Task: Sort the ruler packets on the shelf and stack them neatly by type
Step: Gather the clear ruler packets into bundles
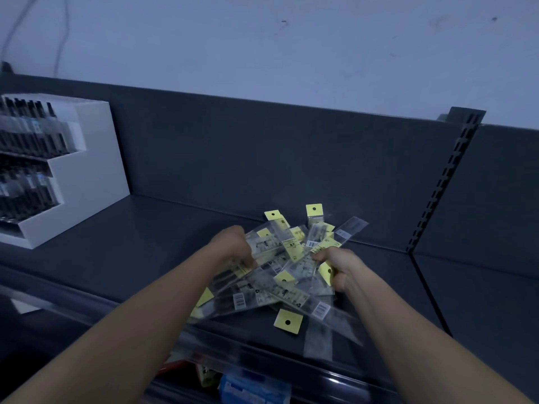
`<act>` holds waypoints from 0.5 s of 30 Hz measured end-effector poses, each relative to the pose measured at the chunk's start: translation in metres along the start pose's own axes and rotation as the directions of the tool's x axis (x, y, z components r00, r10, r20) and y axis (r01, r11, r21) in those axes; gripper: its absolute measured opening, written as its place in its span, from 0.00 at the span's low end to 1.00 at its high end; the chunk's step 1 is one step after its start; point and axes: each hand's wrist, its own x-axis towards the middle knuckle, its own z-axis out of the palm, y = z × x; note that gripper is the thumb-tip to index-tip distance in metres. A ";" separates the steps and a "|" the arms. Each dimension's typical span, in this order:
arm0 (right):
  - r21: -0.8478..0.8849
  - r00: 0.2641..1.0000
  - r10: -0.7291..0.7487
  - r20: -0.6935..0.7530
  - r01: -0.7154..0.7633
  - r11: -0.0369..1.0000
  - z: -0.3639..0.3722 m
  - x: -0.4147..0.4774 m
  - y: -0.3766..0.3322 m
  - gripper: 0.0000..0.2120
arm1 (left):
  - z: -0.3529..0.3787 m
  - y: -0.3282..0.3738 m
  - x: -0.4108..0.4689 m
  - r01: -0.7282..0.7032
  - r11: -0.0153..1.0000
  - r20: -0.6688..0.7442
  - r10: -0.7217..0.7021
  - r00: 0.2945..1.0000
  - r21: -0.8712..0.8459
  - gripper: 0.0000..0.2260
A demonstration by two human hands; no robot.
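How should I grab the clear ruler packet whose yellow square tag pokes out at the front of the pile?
Pinch its yellow square card tag, coming from the front edge of the dark grey shelf. The tag lies flat and free there, while the rest seems tucked under the pile of clear ruler packets, so sliding it toward you is probably easiest.

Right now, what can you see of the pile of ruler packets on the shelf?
The pile of ruler packets is a loose heap of long clear plastic sleeves with yellow hole-punched header cards and barcode labels. They cross at many angles on the dark shelf, near its front edge. The left hand and right hand grip it from either side.
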 end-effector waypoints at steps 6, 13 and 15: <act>0.042 1.000 0.018 0.021 -0.019 0.999 0.002 0.001 0.001 0.06 | -0.008 0.006 -0.013 -0.041 0.979 0.328 0.106 0.939 -0.198 0.57; 0.025 1.000 -0.008 0.014 0.008 1.000 0.004 -0.010 0.000 0.08 | 0.007 0.024 -0.036 -0.057 0.998 0.274 0.056 0.960 -0.007 0.46; 0.023 1.000 0.005 0.026 -0.005 1.000 0.003 -0.014 -0.001 0.05 | 0.005 0.024 -0.039 -0.027 1.000 0.274 0.030 0.961 -0.013 0.36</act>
